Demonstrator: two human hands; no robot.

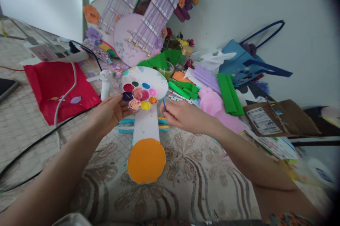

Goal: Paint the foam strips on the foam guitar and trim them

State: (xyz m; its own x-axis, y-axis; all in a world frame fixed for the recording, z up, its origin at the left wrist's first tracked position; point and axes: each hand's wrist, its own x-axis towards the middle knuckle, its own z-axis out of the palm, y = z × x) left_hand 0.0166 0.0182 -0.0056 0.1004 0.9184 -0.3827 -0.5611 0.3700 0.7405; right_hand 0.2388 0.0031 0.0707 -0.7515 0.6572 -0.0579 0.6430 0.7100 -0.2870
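Observation:
A flower-shaped paint palette [138, 95] rests in my left hand [113, 111], its fingers under the left edge. Its wells carry red, green, blue, pink, orange, yellow, peach and dark paint. My right hand [180, 114] is closed around a thin blue stick [164, 105], which looks like a paintbrush; its tip is hard to make out. Below the palette lies a white cardboard cutout [147, 125] with a rounded far end and a straight neck. The near end is an orange disc [146, 161]. Blue and yellow strips [164, 126] stick out from the neck.
A small white fan [105, 84] stands left of the palette, near a red sheet [63, 93] and loose cables [75, 73]. Two decorated cardboard guitars [127, 38] lean behind. Right are green paper [230, 95], pink material [212, 102], a blue bag [236, 59] and a cardboard package [281, 118].

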